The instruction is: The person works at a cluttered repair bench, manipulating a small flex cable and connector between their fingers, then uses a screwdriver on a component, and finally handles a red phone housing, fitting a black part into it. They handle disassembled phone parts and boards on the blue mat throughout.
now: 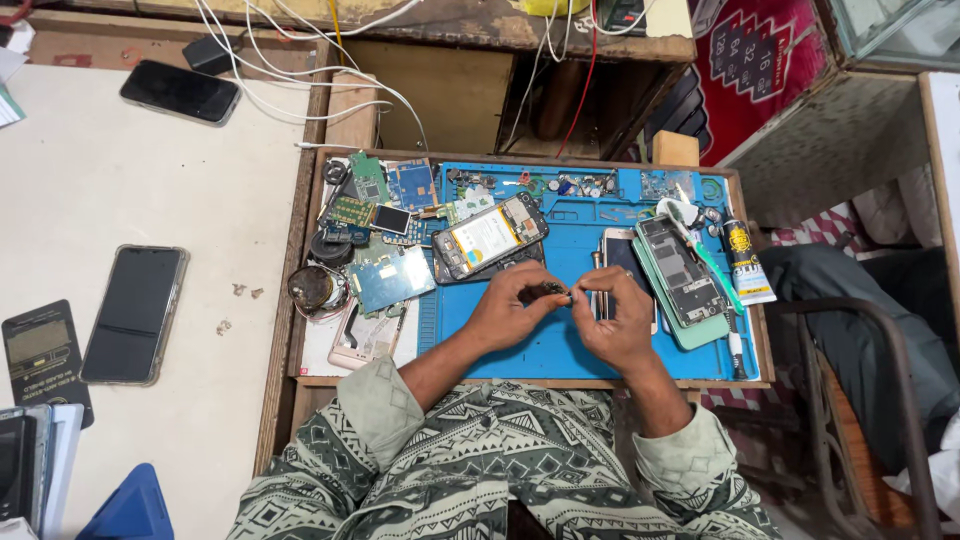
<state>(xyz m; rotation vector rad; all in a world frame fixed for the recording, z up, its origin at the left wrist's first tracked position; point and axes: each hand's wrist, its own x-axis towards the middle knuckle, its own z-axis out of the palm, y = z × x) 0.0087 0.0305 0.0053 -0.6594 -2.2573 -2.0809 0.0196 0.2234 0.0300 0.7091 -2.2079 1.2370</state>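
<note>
Both hands are pinching a small dark part [548, 292]: left hand [507, 312], right hand [618, 318]. At 12 o'clock, an opened phone [490, 235] is lying unfinished.

The small dark part [548, 292] pinched between the left hand [508, 310] and right hand [612, 318] is staying too small to identify. At nine o'clock, devices [25, 462] are running off the frame's edge. At twelve, white cables [300, 60] are leaving the picture.
</note>
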